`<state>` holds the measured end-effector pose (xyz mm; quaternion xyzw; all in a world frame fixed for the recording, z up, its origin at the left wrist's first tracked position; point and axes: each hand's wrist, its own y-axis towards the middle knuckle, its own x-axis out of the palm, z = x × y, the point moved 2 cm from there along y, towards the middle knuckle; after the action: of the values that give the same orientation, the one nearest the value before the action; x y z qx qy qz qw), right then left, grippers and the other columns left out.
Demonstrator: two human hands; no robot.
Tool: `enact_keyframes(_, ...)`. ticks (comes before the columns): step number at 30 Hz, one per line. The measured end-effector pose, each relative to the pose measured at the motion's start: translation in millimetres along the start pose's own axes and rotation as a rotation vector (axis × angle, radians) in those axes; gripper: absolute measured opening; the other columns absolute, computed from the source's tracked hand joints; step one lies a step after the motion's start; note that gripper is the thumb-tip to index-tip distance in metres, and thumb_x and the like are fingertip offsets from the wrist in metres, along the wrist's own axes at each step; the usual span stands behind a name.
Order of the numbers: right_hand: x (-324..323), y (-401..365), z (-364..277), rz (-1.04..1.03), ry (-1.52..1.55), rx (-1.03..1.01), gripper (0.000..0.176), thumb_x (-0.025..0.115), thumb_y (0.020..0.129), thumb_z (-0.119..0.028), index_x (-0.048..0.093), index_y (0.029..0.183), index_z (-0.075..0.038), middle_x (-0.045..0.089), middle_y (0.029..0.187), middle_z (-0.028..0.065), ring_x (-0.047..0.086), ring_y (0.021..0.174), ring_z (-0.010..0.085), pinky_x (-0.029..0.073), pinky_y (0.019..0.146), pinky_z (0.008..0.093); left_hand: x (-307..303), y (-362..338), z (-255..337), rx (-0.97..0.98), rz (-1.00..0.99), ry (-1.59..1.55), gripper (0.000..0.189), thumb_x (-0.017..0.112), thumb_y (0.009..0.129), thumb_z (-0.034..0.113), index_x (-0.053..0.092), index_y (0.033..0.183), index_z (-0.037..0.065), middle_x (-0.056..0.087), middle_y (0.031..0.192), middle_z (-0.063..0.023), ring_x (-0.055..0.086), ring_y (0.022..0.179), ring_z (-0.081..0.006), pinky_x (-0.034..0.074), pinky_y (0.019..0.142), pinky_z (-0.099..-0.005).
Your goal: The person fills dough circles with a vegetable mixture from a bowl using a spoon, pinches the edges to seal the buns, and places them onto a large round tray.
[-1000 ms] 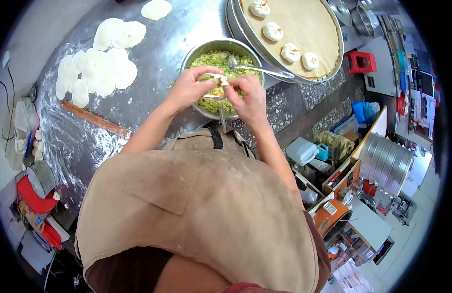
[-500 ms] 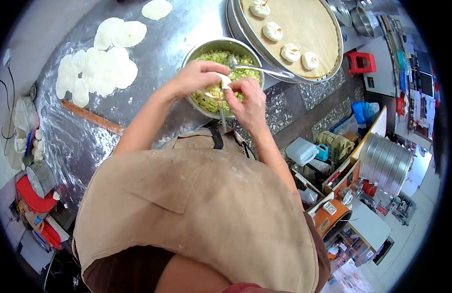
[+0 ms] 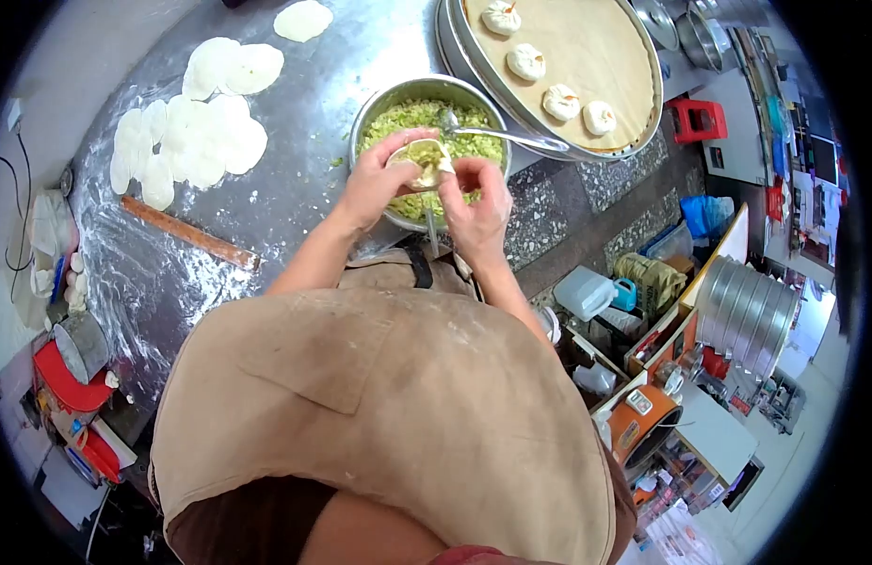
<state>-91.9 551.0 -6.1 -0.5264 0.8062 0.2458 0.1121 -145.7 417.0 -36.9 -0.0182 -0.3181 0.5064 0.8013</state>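
Observation:
Over a metal bowl (image 3: 363, 105) of chopped green filling (image 3: 412, 115), both my hands hold one partly gathered bun (image 3: 427, 162). Its dough wrapper forms a cup, and filling shows in the opening. My left hand (image 3: 375, 184) is curled around the bun's left side. My right hand (image 3: 478, 205) pinches the dough edge on the right. A metal spoon (image 3: 521, 138) rests in the bowl, its handle pointing right across the rim. Several pleated buns (image 3: 525, 62) sit on the lined steamer tray (image 3: 587, 66) at the upper right.
Several flat dough wrappers (image 3: 196, 137) overlap on the floured metal table (image 3: 314, 113) to the left. A wooden rolling pin (image 3: 186, 232) lies below them. Right of the table are a red stool (image 3: 697, 121), a plastic jug (image 3: 585, 292) and a stack of metal steamer rings (image 3: 747, 315).
My left hand has turned and dropped lower, so the bun's opening now faces up with its filling in sight. My right hand still pinches the dough, slightly lower.

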Motion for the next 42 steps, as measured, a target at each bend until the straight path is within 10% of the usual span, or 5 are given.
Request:
enact_keyframes(16,-6.2,12.4,-12.4,-0.118,-0.204,-0.319,0.014,0.066,0.071,-0.005,0.06,0.084,-0.002,0.056,0.083,0.013,0.054,0.078,0.0299,0.044,0.072,0.038,-4.8,3.7,14.9,-0.078,-0.034,0.337,0.029,0.055,0.081,0.005,0.063,0.108,-0.001,0.065,0.099,-0.0037,0.058,0.079,-0.005,0.047,0.066,-0.0184)
enact_keyframes(22,-7.4,9.4,-6.8,-0.104,-0.061,-0.118,0.012,0.065,0.074,-0.004,0.059,0.083,0.0,0.057,0.081,0.0123,0.057,0.074,0.0252,0.047,0.065,0.0339,-5.1,-5.5,18.5,-0.202,-0.287,-0.384,0.055,0.047,0.086,0.025,0.035,0.137,0.006,0.049,0.127,-0.0141,0.052,0.113,-0.0241,0.046,0.093,-0.0428)
enact_keyframes(27,-5.7,8.0,-18.7,-0.08,-0.013,-0.045,0.012,0.066,0.073,-0.002,0.058,0.083,0.0,0.057,0.081,0.0114,0.056,0.074,0.0236,0.047,0.064,0.0323,11.7,-8.7,6.0,-0.041,0.054,-0.155,0.038,0.045,0.091,0.007,0.047,0.128,0.004,0.055,0.117,-0.0101,0.059,0.1,-0.0181,0.055,0.076,-0.0325)
enact_keyframes(42,-14.0,16.5,-20.3,-0.202,-0.218,-0.434,0.015,0.07,0.069,-0.006,0.063,0.082,-0.006,0.057,0.082,0.0089,0.054,0.079,0.0274,0.041,0.072,0.0377,-0.6,-0.1,21.7,-0.138,-0.058,0.281,0.032,0.048,0.084,0.011,0.062,0.111,0.003,0.064,0.094,-0.0038,0.061,0.079,-0.01,0.052,0.061,-0.0234)
